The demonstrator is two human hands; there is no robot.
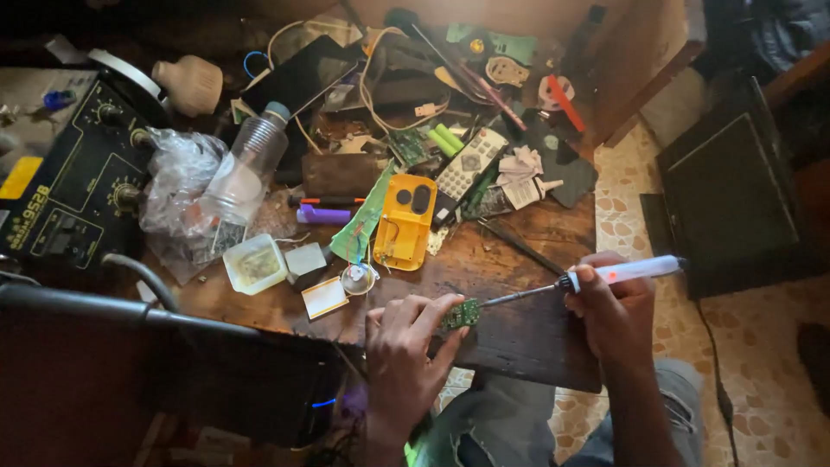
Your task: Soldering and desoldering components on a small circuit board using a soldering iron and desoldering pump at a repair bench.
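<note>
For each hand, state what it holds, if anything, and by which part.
The left hand pinches a small green circuit board by its edge. The right hand grips a soldering iron around its white handle.

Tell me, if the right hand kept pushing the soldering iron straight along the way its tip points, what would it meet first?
Most likely the small green circuit board pinched in the left hand. The right hand aims the soldering iron leftward, its tip at the board's edge; whether it already touches is unclear.

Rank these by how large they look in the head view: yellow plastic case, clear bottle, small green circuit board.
1. clear bottle and yellow plastic case: look alike, no order.
2. small green circuit board, smallest, held in the left hand.
</note>
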